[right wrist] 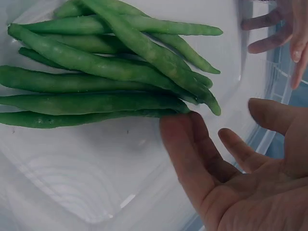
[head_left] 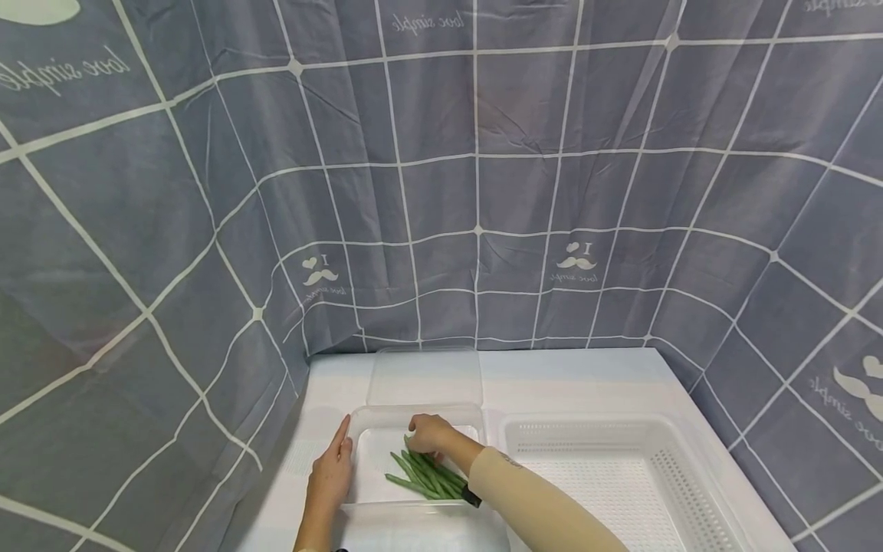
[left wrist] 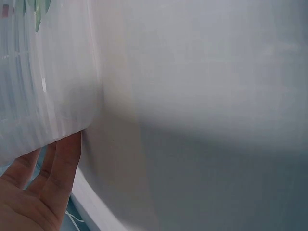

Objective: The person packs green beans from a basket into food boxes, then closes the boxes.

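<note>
Several green beans [head_left: 431, 474] lie in a loose bunch inside a clear plastic container [head_left: 369, 460]. My right hand [head_left: 436, 435] reaches into that container. In the right wrist view, the fingertips of the right hand [right wrist: 236, 178] touch the ends of the lower green beans [right wrist: 96, 70], and the thumb stands apart from them. My left hand [head_left: 331, 471] rests against the container's left side. Seen from the left wrist, the fingers of the left hand [left wrist: 45, 187] extend against the outer wall of the clear container [left wrist: 62, 91].
A white perforated basket [head_left: 693, 475] stands to the right. Behind the container lies a clear flat lid-like piece [head_left: 424, 377]. Another clear plastic piece [head_left: 421, 529] sits at the near side. A grey checked curtain [head_left: 441, 192] borders the white table [head_left: 566, 376].
</note>
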Action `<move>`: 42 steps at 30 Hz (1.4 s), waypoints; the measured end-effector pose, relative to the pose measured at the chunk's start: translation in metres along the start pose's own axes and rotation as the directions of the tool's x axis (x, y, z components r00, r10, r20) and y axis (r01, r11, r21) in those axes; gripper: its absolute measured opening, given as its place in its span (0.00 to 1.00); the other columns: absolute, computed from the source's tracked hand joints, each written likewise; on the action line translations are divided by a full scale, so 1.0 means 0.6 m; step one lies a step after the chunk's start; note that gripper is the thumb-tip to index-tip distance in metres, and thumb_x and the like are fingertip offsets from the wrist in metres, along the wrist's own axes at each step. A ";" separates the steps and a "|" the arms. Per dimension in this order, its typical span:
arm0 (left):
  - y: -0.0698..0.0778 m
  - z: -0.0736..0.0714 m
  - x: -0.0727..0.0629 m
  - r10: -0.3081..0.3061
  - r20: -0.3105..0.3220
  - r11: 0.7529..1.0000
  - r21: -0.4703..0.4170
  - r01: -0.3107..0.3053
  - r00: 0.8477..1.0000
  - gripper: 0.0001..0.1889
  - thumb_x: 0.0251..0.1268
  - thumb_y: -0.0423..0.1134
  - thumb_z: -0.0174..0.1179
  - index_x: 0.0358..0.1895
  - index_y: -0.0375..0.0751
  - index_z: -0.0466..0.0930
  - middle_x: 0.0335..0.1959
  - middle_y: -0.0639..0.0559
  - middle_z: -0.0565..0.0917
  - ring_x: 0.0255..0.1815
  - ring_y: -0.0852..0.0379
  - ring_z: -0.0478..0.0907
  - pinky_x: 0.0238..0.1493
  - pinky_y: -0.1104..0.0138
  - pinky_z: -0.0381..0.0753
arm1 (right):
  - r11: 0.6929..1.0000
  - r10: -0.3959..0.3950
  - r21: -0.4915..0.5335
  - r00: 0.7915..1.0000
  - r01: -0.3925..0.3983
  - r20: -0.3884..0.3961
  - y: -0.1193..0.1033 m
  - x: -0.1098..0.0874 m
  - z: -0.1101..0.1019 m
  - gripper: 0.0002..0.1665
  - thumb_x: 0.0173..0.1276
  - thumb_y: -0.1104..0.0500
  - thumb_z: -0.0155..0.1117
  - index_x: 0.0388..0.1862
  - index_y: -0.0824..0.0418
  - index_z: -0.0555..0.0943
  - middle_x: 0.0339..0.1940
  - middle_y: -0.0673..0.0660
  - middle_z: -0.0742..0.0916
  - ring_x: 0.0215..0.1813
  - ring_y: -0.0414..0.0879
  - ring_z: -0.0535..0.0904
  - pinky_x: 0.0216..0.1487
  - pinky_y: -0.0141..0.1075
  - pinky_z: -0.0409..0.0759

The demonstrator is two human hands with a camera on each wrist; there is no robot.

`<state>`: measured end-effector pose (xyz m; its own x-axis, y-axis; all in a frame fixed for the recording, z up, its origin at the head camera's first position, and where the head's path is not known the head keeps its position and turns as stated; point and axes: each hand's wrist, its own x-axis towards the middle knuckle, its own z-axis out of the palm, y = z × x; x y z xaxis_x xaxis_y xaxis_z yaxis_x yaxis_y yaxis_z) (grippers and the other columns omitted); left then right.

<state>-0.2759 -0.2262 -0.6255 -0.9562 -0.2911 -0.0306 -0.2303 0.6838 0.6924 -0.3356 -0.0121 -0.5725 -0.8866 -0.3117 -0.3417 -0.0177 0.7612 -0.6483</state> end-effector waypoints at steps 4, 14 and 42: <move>0.000 -0.002 0.001 0.007 0.002 1.000 -0.001 -0.007 1.000 0.28 0.89 0.51 0.39 0.85 0.56 0.59 0.75 0.31 0.73 0.69 0.19 0.74 0.61 0.25 0.75 | 1.000 -0.029 -0.006 1.000 0.029 0.005 0.003 -0.009 -0.012 0.23 0.75 0.51 0.65 0.62 0.63 0.82 0.41 0.59 0.87 0.35 0.52 0.84 0.39 0.52 0.91; -0.007 -0.006 0.007 0.034 0.020 0.999 0.024 -0.034 0.999 0.29 0.89 0.54 0.38 0.86 0.53 0.58 0.73 0.32 0.76 0.68 0.19 0.75 0.61 0.27 0.76 | 0.998 -0.054 0.045 0.999 0.054 -0.009 0.007 -0.031 -0.046 0.28 0.80 0.40 0.59 0.62 0.60 0.83 0.42 0.58 0.88 0.38 0.52 0.84 0.41 0.51 0.86; 0.137 -0.146 0.123 -0.009 0.408 0.939 -0.310 0.148 0.913 0.53 0.77 0.78 0.21 0.87 0.36 0.32 0.87 0.28 0.31 0.87 0.23 0.27 0.82 0.27 0.34 | 0.837 0.043 0.547 0.998 -0.013 -0.042 0.049 -0.027 -0.191 0.53 0.81 0.23 0.31 0.89 0.55 0.53 0.89 0.71 0.54 0.88 0.77 0.44 0.81 0.79 0.44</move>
<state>-0.3496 -0.2498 -0.5078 -0.9444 0.0013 -0.3287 -0.3020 0.3915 0.8692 -0.3747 0.0806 -0.5081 -0.9052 -0.2549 -0.3401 0.2492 0.3300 -0.9105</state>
